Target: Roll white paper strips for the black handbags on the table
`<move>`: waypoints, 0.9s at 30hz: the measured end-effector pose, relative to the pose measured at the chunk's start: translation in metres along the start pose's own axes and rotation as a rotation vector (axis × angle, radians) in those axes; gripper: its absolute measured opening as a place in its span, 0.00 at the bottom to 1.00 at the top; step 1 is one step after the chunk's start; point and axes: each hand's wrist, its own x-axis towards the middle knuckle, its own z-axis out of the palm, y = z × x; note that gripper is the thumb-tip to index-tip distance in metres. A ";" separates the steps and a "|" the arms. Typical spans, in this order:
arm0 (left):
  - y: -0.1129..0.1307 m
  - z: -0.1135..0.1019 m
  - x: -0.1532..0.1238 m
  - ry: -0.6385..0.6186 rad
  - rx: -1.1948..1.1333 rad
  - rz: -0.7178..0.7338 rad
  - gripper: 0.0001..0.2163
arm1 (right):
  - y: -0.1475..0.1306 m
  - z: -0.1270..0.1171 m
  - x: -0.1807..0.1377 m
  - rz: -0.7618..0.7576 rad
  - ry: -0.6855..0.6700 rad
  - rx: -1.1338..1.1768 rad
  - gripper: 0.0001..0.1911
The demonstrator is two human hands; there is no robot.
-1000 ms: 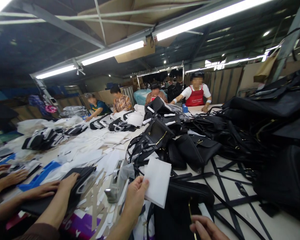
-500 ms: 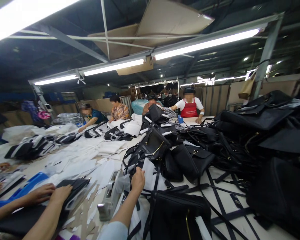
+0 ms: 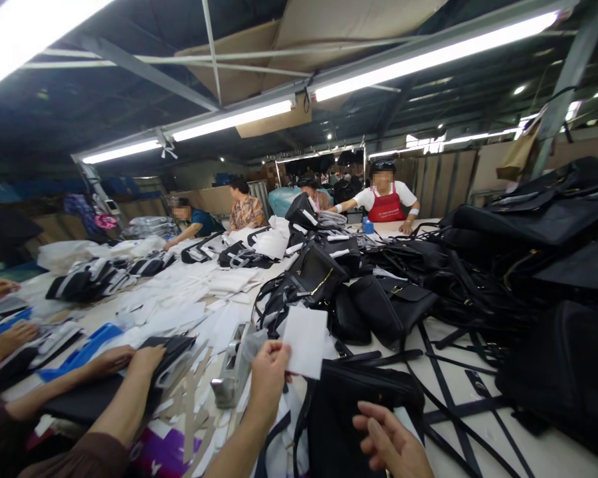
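Observation:
My left hand (image 3: 269,380) is raised over the table edge and pinches a white rectangular sheet (image 3: 305,340) by its lower left corner. Just under the sheet lies a black handbag (image 3: 349,415) with a gold trim line. My right hand (image 3: 389,439) hovers over the near right part of that bag with fingers loosely apart and nothing in it. A grey metal tape dispenser (image 3: 232,368) stands just left of my left hand.
A high heap of black bags and straps (image 3: 508,265) fills the right side of the long table (image 3: 553,455). White sheets (image 3: 179,305) cover its left half. A co-worker's hands (image 3: 129,362) press a black bag at my left. Several people work at the far end.
My left hand reached forward to the pile half a second ago and has come back holding a white sheet up. My right hand dropped out of view, then rose back over the bag.

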 end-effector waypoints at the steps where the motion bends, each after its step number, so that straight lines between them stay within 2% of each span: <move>1: -0.007 0.005 -0.028 -0.112 -0.090 -0.054 0.19 | -0.001 0.006 -0.001 0.042 -0.031 0.092 0.39; 2: -0.015 0.011 -0.057 -0.235 -0.151 -0.149 0.20 | -0.001 0.010 -0.002 0.096 -0.062 0.179 0.41; 4: -0.035 0.017 -0.107 -0.348 -0.202 -0.279 0.21 | 0.004 0.013 -0.006 0.225 -0.105 0.284 0.41; 6: -0.052 0.014 -0.138 -0.362 -0.159 -0.283 0.22 | 0.011 0.007 -0.009 0.327 -0.078 0.279 0.39; 7: -0.058 0.007 -0.145 -0.320 -0.105 -0.254 0.22 | 0.013 0.002 -0.010 0.354 -0.048 0.266 0.39; 9: -0.063 -0.011 -0.144 -0.160 0.046 -0.161 0.21 | 0.015 -0.009 -0.008 0.380 0.006 0.284 0.38; 11: -0.061 -0.028 -0.129 -0.027 0.235 -0.033 0.16 | 0.014 -0.017 -0.004 0.425 0.019 0.370 0.35; 13: -0.057 -0.037 -0.112 -0.032 0.438 0.089 0.20 | 0.013 -0.020 0.001 0.496 -0.013 0.463 0.32; 15: -0.052 -0.037 -0.100 -0.120 0.610 0.182 0.18 | 0.015 -0.017 0.007 0.549 -0.026 0.505 0.28; 18: -0.042 -0.030 -0.096 -0.141 0.725 0.385 0.09 | 0.021 -0.003 0.016 0.597 -0.017 0.507 0.22; 22: -0.027 -0.025 -0.102 -0.014 0.710 0.698 0.08 | 0.027 0.029 0.029 0.682 -0.116 0.530 0.17; 27: -0.026 -0.023 -0.105 0.006 0.717 0.781 0.08 | 0.027 0.070 0.044 0.771 -0.234 0.607 0.18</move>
